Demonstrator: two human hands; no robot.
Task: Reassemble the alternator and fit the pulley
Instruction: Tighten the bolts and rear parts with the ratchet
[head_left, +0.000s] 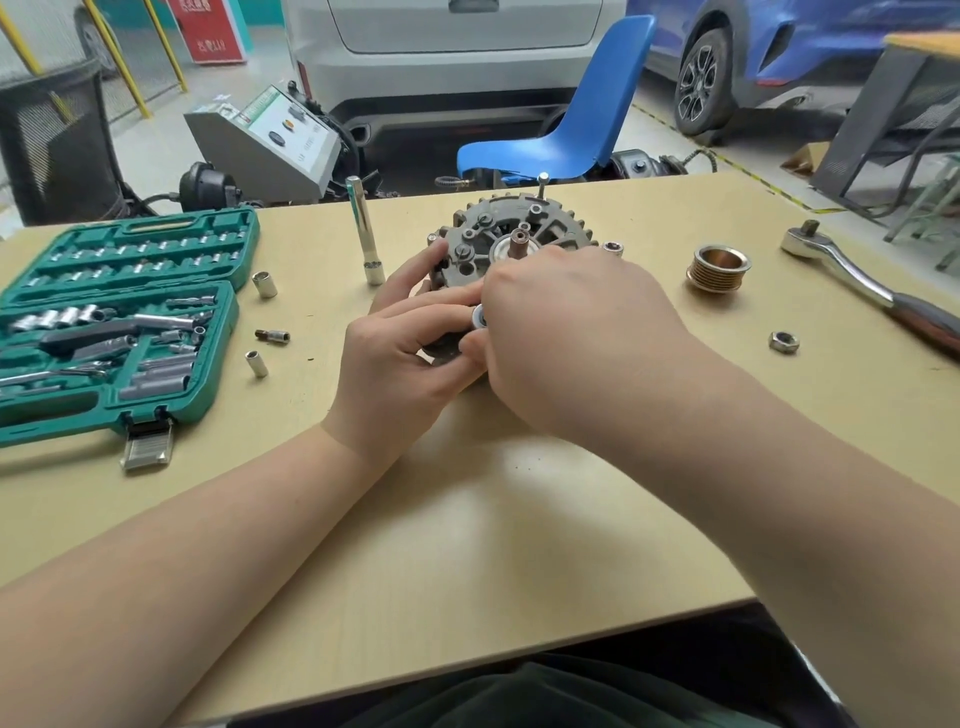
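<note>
Now both hands (467, 332) on alternator (511, 244)

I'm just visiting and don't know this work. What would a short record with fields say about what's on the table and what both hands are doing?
setting: pale wooden table in a car workshop
main part: grey finned round alternator, rusty shaft pointing up
left hand: holds the alternator's near left side
right hand: fingers curled at its near edge by a small silvery round piece; the grip is hidden
pulley: coppery grooved pulley, lying apart to the right, not fitted
nut: silver hex nut, loose on the table
tools: chrome ratchet handle at right; open green socket set case at left
</note>
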